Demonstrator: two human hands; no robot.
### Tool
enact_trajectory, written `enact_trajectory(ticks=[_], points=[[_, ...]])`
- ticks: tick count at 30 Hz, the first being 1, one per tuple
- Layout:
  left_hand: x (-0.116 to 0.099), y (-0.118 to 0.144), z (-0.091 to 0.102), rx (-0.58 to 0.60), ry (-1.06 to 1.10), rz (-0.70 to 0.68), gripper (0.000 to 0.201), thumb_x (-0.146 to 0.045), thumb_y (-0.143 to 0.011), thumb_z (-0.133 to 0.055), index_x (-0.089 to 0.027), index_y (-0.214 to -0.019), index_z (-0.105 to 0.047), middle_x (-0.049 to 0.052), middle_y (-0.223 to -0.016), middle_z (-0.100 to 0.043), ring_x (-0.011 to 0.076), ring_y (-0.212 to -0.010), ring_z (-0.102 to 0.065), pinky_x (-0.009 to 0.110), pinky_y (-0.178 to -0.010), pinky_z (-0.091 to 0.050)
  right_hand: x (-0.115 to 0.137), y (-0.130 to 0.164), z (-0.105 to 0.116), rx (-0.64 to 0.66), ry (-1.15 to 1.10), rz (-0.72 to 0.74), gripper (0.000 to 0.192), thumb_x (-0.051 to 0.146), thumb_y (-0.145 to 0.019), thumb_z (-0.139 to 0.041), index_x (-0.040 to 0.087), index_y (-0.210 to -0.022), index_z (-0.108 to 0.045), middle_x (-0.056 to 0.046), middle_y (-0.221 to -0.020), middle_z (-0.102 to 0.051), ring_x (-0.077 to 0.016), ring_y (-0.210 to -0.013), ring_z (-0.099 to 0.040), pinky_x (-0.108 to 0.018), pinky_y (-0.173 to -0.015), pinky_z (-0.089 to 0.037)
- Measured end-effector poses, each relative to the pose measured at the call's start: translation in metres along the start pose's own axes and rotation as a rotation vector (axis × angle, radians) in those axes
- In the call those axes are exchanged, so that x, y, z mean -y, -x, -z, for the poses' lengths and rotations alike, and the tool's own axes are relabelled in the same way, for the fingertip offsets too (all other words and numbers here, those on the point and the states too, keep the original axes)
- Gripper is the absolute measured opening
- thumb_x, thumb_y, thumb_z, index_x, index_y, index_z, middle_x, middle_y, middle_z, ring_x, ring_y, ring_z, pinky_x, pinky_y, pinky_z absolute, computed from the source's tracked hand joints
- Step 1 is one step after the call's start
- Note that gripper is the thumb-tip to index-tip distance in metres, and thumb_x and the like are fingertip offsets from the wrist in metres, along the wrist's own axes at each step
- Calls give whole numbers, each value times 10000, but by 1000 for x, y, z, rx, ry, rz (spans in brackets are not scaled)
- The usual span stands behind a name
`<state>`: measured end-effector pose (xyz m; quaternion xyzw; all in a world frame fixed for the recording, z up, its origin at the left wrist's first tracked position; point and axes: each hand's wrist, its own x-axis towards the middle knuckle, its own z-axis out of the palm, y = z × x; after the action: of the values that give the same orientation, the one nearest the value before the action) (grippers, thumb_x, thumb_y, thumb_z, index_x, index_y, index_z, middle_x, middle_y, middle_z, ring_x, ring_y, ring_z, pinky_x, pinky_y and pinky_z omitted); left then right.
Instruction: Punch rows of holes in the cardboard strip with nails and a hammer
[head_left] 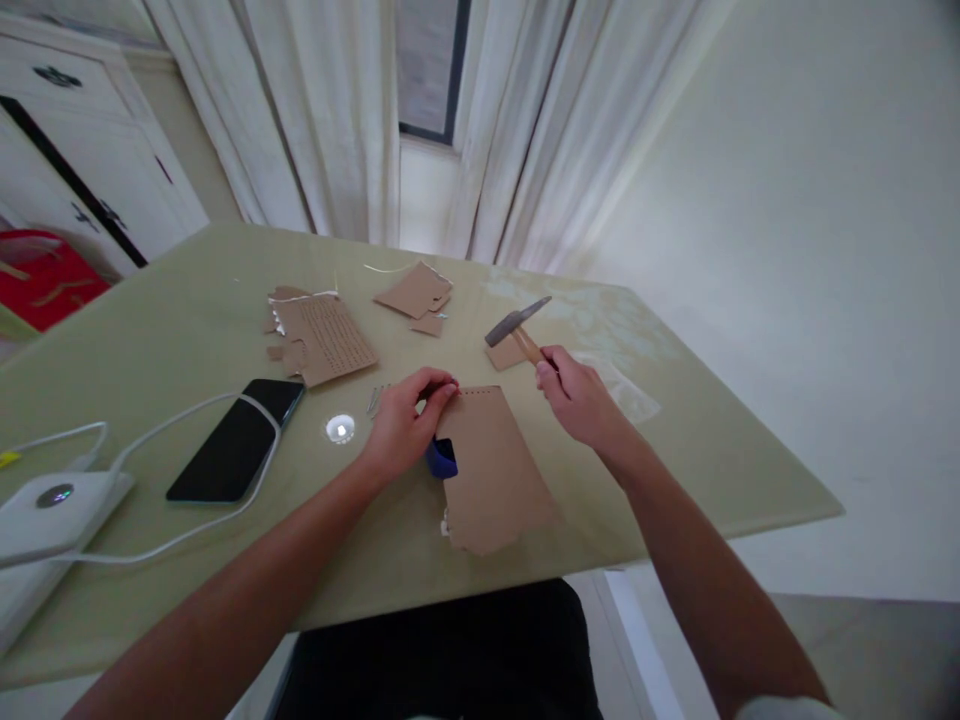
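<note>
Raised above the surface: a small hammer with grey metal head and wooden handle [519, 327], gripped low on the handle by the right hand [576, 395], closed around it. Long axis running from lower right up to upper left, head end pointing up-left toward the far scraps, tilted off the flat. Directly below and left: a brown leather-like sheet with a row of punched holes [491, 465] lying near the front edge of the pale green glass-topped surface [187, 300]. Left hand [405, 425] pinched narrow at the sheet's top edge, holding something small, too hidden to name, with a blue object [442, 458] tucked under the palm.

Risk, as a judgement: fingertips sitting right by the strike line, so an off-centre blow could land on them. Glass top beneath, possibly chipped by a hard miss. Sheet overhanging near the edge, likely to shift under a hit.

Further out: black phone [238, 440], white cable [150, 440], white box [52, 510], perforated brown scrap [326, 338].
</note>
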<state>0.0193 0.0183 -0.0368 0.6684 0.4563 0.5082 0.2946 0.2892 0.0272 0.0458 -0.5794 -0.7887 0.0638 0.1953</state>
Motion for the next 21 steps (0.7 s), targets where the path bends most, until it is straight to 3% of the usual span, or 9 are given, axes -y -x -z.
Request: enact_trajectory(ticks=[3, 6, 9, 14, 21], points=[[-1, 0, 0, -2, 17, 5, 225, -415, -1029, -645, -226, -1006, -763, 48, -972, -839, 214, -874, -766, 331, -804, -602, 30, 11, 43, 94, -92, 130, 306, 401, -1174, -435, 184, -1213, -647, -33, -831, -701, -217, -733, -645, -314, -719, -427], [1, -1, -2, -9, 29, 5, 221, -411, -1019, -650, -224, -998, -765, 47, -969, -838, 215, -875, -763, 342, -830, -607, 56, 19, 66, 64, -77, 181, 298, 393, -1177, -449, 187, -1241, -655, -44, -859, -718, -217, -743, -645, -311, -707, -406], [2, -1, -3, -11, 35, 4, 227, -418, -1017, -650, -224, -989, -764, 48, -966, -837, 215, -872, -761, 340, -820, -605, 69, 21, 64, 75, -59, 201, 314, 382, -1190, -429, 182, -1251, -663, -61, -890, -738, -229, -785, -671, -316, -730, -416], [3, 0, -4, -9, 23, 7, 230, -416, -1013, -643, -220, -954, -749, 39, -907, -819, 213, -837, -748, 314, -744, -574, 67, 18, 46, 180, 34, 282, 311, 334, -1184, -421, 168, -1224, -680, -126, -1039, -782, -278, -938, -713, -351, -823, -448], [2, 0, -5, -4, 16, 9, 231, -411, -1016, -641, -219, -1000, -768, 53, -961, -837, 219, -885, -763, 287, -673, -541, 71, 16, 59, 129, -50, 212, 309, 374, -1195, -413, 197, -1110, -652, -36, -842, -694, -206, -729, -623, -316, -704, -380]])
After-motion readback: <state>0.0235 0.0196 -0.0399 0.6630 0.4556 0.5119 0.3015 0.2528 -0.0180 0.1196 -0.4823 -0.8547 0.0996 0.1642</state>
